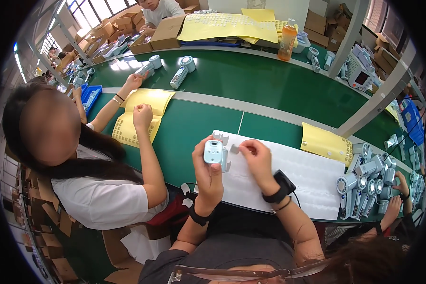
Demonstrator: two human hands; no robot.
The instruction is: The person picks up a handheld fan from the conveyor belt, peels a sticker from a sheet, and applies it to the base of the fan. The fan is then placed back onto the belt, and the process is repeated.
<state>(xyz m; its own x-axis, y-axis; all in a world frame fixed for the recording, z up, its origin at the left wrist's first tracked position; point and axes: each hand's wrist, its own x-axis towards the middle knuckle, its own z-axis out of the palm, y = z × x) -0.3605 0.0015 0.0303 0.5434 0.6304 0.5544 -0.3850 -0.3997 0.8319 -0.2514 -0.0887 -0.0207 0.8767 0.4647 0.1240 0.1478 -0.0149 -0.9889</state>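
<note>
Upright in front of me, my left hand (205,177) is wrapped round a light blue handheld fan (213,152). The end that faces up has a dark slot and small round marks. Close by on the right, thumb and fingertips of my right hand (258,163) pinch a small grey sticker (233,149), just apart from the fan. Under both hands lies a white backing sheet (288,182). More grey cut-out stickers (221,137) sit at its left end, partly hidden behind the fan and my left hand.
A pile of handheld fans (364,182) stands right of the sheet, beside a yellow sticker sheet (326,144). At left, a co-worker (99,189) reaches toward a fan on the green belt (232,78). An orange drink bottle (287,40) stands beyond. Metal posts (381,97) rise at right.
</note>
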